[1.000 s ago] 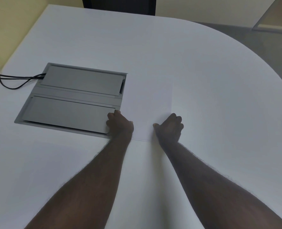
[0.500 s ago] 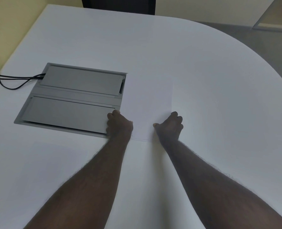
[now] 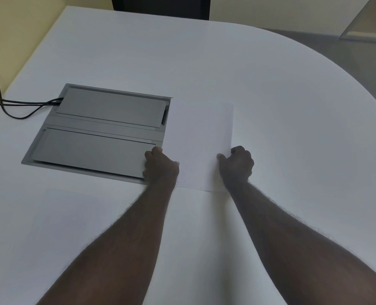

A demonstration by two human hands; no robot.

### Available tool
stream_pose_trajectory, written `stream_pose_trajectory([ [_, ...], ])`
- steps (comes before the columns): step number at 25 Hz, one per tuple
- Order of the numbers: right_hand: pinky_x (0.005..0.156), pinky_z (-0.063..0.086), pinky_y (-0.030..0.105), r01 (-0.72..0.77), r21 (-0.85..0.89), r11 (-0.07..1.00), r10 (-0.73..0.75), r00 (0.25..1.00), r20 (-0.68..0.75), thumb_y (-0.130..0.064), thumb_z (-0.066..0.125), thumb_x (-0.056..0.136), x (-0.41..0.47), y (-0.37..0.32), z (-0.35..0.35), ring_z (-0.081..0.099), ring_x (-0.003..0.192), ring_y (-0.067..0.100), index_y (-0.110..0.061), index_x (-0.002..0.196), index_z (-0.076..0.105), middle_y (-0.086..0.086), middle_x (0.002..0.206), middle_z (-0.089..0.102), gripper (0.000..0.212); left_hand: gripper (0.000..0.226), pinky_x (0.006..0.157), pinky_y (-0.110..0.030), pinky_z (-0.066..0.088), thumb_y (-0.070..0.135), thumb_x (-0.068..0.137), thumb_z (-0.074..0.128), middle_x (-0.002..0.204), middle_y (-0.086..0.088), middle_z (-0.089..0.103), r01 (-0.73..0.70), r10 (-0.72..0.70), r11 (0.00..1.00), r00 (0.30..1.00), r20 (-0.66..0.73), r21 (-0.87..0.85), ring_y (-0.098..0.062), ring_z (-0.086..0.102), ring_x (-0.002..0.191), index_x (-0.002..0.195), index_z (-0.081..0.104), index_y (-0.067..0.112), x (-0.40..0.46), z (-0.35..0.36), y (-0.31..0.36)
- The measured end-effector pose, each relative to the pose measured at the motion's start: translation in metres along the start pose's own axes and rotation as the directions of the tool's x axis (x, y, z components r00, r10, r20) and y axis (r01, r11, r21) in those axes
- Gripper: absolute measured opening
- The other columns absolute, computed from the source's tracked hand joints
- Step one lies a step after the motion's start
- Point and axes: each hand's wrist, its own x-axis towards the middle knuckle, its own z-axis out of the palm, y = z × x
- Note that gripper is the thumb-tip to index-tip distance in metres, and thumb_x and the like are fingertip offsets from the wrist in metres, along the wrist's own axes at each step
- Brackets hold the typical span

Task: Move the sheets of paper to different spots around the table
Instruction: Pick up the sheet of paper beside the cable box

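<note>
A white sheet of paper (image 3: 201, 142) lies on the white table (image 3: 292, 128), just right of the grey cable box. My left hand (image 3: 160, 165) is curled over the sheet's near left edge, where it meets the box. My right hand (image 3: 236, 166) is curled on the near right edge, thumb on top of the paper. Both hands pinch the sheet at its sides. A second white sheet (image 3: 72, 208) lies flat at the near left, faint against the table.
A grey recessed cable box (image 3: 99, 130) with two lids sits left of the sheet. Black cables (image 3: 11, 106) run from it off the left edge. A dark chair back (image 3: 160, 6) stands at the far edge. The table's right side curves round.
The right hand and the sheet's near edge have shifted very slightly; otherwise both hands stay on the sheet's sides.
</note>
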Motion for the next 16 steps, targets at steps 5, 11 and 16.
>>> stream_pose_trajectory([
  [5, 0.049, 0.022, 0.029, 0.025, 0.032, 0.999, -0.025, 1.0, -0.019, -0.006, 0.061, 0.073, 0.011, 0.004, -0.004, 0.025, 0.052, 0.02, -0.015, 0.057, 0.035, -0.001, 0.053, 0.027, 0.032, 0.063, 0.09, -0.043, 0.043, 0.026, 0.076, 0.077, 0.131, -0.004, 0.046, -0.007, 0.007, 1.0, 1.0, -0.01, -0.011, -0.029, 0.056, 0.113, 0.132, 0.047, 0.018, 0.0, 0.001, -0.002],
  [11, 0.057, 0.037, 0.025, 0.06, 0.083, 0.995, -0.055, 0.996, -0.067, -0.009, 0.06, 0.085, 0.006, 0.009, 0.003, 0.057, 0.073, 0.024, -0.01, 0.097, 0.064, 0.005, 0.082, 0.065, 0.013, 0.064, 0.09, -0.043, 0.043, 0.028, 0.076, 0.078, 0.13, -0.004, 0.047, -0.012, 0.012, 1.0, 1.0, -0.016, -0.006, -0.029, 0.056, 0.113, 0.131, 0.047, 0.018, 0.001, 0.0, -0.004],
  [16, 0.07, 0.038, 0.028, 0.108, 0.053, 0.993, -0.103, 0.991, -0.086, -0.016, 0.061, 0.085, 0.006, 0.012, 0.008, 0.056, 0.084, 0.024, -0.009, 0.098, 0.065, 0.006, 0.096, 0.059, 0.015, 0.063, 0.09, -0.043, 0.042, 0.028, 0.076, 0.078, 0.129, -0.004, 0.047, -0.016, 0.016, 1.0, 1.0, -0.023, -0.019, -0.029, 0.057, 0.112, 0.131, 0.048, 0.019, 0.001, 0.002, -0.005],
])
